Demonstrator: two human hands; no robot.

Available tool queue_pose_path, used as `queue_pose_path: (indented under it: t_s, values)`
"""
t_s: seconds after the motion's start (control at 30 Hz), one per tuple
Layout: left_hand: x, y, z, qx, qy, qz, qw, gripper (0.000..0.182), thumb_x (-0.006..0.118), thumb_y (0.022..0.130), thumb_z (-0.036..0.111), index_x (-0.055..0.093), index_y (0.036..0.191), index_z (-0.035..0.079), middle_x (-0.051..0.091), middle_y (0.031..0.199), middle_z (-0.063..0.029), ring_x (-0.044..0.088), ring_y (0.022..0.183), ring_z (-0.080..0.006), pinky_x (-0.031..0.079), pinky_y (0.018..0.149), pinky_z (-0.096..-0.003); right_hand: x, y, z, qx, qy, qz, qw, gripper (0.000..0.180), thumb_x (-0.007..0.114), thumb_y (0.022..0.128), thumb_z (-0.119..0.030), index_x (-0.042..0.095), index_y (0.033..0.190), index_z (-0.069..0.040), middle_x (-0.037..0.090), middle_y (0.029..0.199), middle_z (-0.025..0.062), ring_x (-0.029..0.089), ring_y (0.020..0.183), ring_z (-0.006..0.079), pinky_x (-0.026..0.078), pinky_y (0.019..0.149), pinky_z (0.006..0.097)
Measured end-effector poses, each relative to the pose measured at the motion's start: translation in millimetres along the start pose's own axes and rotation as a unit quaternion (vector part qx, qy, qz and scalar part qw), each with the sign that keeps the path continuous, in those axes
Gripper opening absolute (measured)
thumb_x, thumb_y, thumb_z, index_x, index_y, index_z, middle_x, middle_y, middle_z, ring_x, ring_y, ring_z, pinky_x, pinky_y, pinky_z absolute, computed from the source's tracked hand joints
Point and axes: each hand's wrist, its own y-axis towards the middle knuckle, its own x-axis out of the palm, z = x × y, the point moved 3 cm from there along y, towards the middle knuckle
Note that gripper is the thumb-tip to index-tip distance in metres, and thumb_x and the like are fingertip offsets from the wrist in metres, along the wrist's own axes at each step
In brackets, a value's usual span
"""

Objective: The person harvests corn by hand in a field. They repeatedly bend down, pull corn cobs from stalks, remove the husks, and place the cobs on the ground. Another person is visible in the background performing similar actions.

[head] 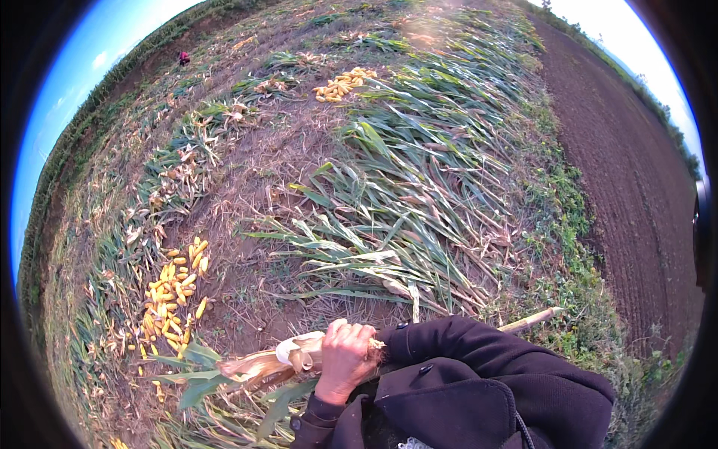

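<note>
Low in the view, my left hand [345, 359] is closed around the upper part of a corn ear in its husk [303, 351]. Dry, pale husk leaves are peeled back on its left side, and green leaves [205, 376] hang beyond them. Brown corn silk [377, 343] sticks out by my fingers. The dark right sleeve [449, 342] reaches in to the same spot; my right hand is almost wholly hidden behind the left, so its grip cannot be made out. A cut corn stalk [530, 320] pokes out from behind the right sleeve.
Husked yellow corn ears [168, 297] lie heaped at left, with another pile [343, 84] farther off. Felled corn stalks [392, 224] cover the ground ahead. Stripped stalks and husks [185, 163] form a row at left. Ploughed soil [628, 196] borders the right; a distant person [184, 58] is at upper left.
</note>
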Motion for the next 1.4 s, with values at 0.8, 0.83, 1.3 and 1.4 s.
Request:
queue_pose_path:
  t_s: [0.8, 0.83, 1.3, 1.4]
  values:
    - [-221.6, -281.6, 90.7, -0.153, -0.077, 0.641, 0.748, 0.036, 0.045, 0.100, 0.035, 0.051, 0.119, 0.005, 0.051, 0.085, -0.0047, 0.053, 0.090, -0.0246, 0.042, 0.099, -0.0539, 48.9, 104.0, -187.7, -0.291, 0.351, 0.100, 0.884, 0.030, 0.065, 0.092, -0.029, 0.056, 0.102, -0.002, 0.064, 0.091, 0.0029, 0.058, 0.086, 0.0091, 0.048, 0.076, 0.0270]
    - [-232.0, -277.3, 98.5, -0.135, -0.029, 0.625, 0.769, 0.040, 0.044, 0.100, 0.036, 0.051, 0.121, 0.003, 0.054, 0.087, -0.0076, 0.056, 0.091, -0.0272, 0.043, 0.098, -0.0563, 57.4, 110.3, -203.6, -0.325, 0.343, 0.088, 0.877, 0.030, 0.067, 0.091, -0.026, 0.056, 0.104, -0.002, 0.064, 0.093, 0.0017, 0.058, 0.088, 0.0088, 0.048, 0.077, 0.0262]
    - [-226.2, -362.5, 60.8, -0.367, 0.076, 0.628, 0.682, 0.015, 0.060, 0.092, 0.006, 0.062, 0.104, -0.003, 0.064, 0.094, -0.0093, 0.062, 0.089, -0.0174, 0.050, 0.082, -0.0295, 359.2, 72.7, -162.9, -0.054, 0.438, -0.172, 0.881, 0.043, 0.074, 0.080, -0.020, 0.048, 0.110, -0.005, 0.059, 0.099, 0.0057, 0.059, 0.088, 0.0170, 0.051, 0.080, 0.0328]
    - [-155.9, -437.2, 49.4, -0.489, 0.010, 0.687, 0.537, 0.011, 0.062, 0.088, -0.001, 0.065, 0.099, 0.002, 0.065, 0.093, -0.0024, 0.061, 0.086, -0.0108, 0.049, 0.079, -0.0259, 353.4, 16.3, -82.9, 0.029, 0.002, -0.454, 0.890, 0.087, 0.083, 0.072, -0.032, 0.037, 0.139, 0.001, 0.060, 0.124, 0.0181, 0.059, 0.115, 0.0312, 0.047, 0.100, 0.0374]
